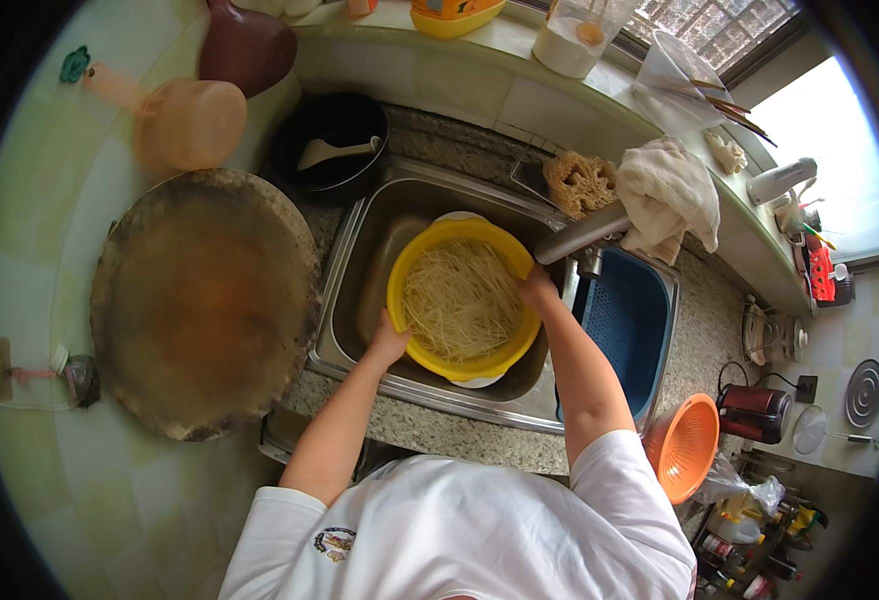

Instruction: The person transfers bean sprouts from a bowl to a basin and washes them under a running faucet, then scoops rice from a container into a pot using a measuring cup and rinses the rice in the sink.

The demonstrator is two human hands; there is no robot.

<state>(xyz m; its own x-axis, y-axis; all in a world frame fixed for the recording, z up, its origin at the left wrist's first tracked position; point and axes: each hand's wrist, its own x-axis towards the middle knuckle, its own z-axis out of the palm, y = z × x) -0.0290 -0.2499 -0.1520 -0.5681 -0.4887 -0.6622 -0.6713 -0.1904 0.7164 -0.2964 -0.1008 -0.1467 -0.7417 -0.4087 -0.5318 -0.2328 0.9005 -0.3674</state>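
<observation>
A yellow plastic basin is in or just above the left bowl of the stainless steel sink; I cannot tell whether it rests on the bottom. Thin pale shreds, perhaps shredded potato, fill it. My left hand grips the basin's rim at the lower left. On the right side of the rim, my right hand has hold just below the spout of the metal faucet. Parts of a white vessel show from under the basin. The fingers of both hands are largely hidden.
A blue perforated basket sits in the right sink bowl, with an orange colander beside it. Left of the sink stand a large round wooden board and a black pot holding a pale spatula. A cloth drapes over the faucet near a loofah.
</observation>
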